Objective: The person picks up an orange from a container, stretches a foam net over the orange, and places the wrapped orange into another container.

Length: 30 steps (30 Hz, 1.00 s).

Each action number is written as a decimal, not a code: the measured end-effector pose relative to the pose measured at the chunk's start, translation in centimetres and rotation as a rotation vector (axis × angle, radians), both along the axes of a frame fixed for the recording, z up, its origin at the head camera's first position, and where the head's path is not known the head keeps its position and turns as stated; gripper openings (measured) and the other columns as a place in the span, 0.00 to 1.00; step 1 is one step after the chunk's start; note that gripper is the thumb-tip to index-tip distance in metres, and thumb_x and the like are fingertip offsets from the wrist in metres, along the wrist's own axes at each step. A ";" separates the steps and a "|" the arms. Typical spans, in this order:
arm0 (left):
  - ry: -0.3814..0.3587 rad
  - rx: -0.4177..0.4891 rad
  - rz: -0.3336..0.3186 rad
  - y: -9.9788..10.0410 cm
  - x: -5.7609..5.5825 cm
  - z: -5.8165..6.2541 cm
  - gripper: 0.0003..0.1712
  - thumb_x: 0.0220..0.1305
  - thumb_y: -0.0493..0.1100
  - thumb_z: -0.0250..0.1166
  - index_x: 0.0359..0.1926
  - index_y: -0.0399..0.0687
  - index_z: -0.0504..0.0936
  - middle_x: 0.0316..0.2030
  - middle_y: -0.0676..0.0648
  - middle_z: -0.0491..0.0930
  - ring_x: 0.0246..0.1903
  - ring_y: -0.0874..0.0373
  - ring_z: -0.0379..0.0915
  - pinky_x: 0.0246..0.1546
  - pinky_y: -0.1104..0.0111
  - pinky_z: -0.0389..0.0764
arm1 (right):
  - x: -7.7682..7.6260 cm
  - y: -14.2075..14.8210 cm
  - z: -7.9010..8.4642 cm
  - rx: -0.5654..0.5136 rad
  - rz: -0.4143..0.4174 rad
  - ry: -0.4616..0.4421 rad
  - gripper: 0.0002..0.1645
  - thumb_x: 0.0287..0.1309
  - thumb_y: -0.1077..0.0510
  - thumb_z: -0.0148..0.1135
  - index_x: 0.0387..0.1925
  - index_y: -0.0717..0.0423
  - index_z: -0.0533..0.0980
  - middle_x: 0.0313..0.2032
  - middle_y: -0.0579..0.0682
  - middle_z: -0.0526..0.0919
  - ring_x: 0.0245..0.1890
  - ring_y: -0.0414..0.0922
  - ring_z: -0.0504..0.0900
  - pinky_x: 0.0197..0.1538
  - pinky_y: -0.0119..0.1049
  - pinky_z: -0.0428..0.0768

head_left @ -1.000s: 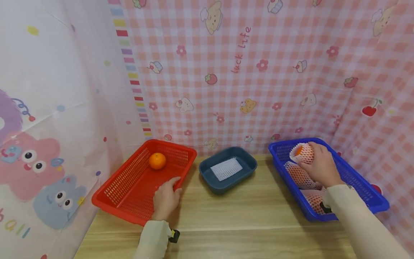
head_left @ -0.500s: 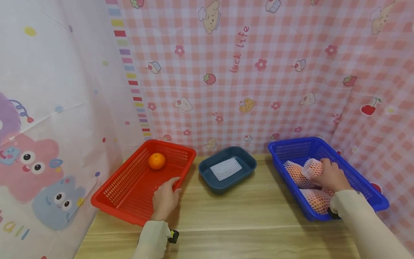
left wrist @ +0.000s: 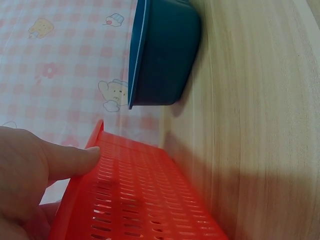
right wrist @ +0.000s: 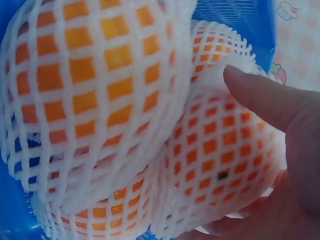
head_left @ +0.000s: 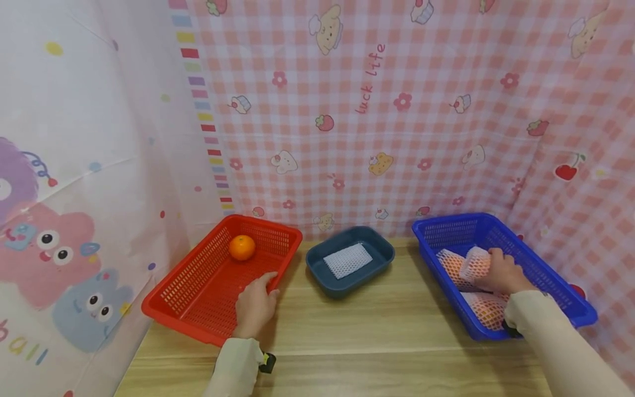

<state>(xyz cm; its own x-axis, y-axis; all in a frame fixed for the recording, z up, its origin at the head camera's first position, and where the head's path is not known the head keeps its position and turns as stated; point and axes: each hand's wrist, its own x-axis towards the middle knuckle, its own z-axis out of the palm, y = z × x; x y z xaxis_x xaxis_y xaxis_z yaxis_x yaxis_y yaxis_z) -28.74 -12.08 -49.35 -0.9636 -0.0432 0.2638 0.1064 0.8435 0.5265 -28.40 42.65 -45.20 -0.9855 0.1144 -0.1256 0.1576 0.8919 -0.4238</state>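
Observation:
My left hand (head_left: 255,306) grips the near right rim of the red basket (head_left: 173,326). In the left wrist view the thumb (left wrist: 75,160) lies over the outer side of that rim. A bare orange (head_left: 242,248) sits at the back of this basket. Inside the blue basket (head_left: 446,303), my right hand (head_left: 503,273) holds an orange in a white foam net (head_left: 475,263), thumb on one side and fingers curled beneath it. Other netted oranges (head_left: 485,310) lie against it; one large netted orange (right wrist: 95,75) fills the left of the right wrist view.
Between the baskets stands a dark teal tray (head_left: 317,275) with a flat white foam net (head_left: 347,259) in it. All stand on a wooden table (head_left: 367,342). A pink checked curtain (head_left: 347,138) hangs behind, and a white printed curtain (head_left: 99,193) on the left.
My right hand has lowered the netted orange from above the back of the blue basket down among the others, towards me. The left hand has stayed on the red rim.

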 end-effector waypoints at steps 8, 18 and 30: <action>-0.012 -0.008 0.007 -0.1 -0.1 0.2 0.25 0.59 0.42 0.70 0.58 0.53 0.80 0.50 0.42 0.82 0.31 0.48 0.77 0.28 0.54 0.77 | 0.0 -0.7 1.1 0.038 0.049 0.093 0.60 0.51 0.44 0.70 0.64 0.81 0.48 0.56 0.88 0.53 0.53 0.84 0.53 0.53 0.74 0.57; -0.010 -0.011 0.006 -0.1 -0.2 0.1 0.25 0.58 0.42 0.70 0.58 0.53 0.80 0.50 0.42 0.82 0.31 0.47 0.78 0.27 0.53 0.77 | 0.8 -6.4 2.7 -0.036 0.217 0.256 0.54 0.57 0.47 0.68 0.67 0.77 0.51 0.60 0.82 0.60 0.58 0.77 0.60 0.56 0.70 0.59; -0.031 0.005 0.009 0.1 0.0 0.2 0.25 0.59 0.42 0.70 0.59 0.53 0.80 0.51 0.43 0.81 0.35 0.46 0.78 0.34 0.51 0.77 | 1.8 -9.2 -2.6 -0.109 0.214 0.265 0.46 0.61 0.52 0.65 0.69 0.73 0.55 0.64 0.76 0.60 0.62 0.71 0.61 0.58 0.66 0.63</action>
<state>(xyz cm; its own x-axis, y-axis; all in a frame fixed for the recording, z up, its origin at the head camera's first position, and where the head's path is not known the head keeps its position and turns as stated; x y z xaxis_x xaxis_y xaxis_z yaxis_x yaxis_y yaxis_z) -28.72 -11.97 -49.13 -0.9708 -0.0529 0.2339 0.0827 0.8416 0.5338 -26.57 33.45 -47.82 -0.9857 -0.0979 0.1371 -0.1557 0.8402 -0.5195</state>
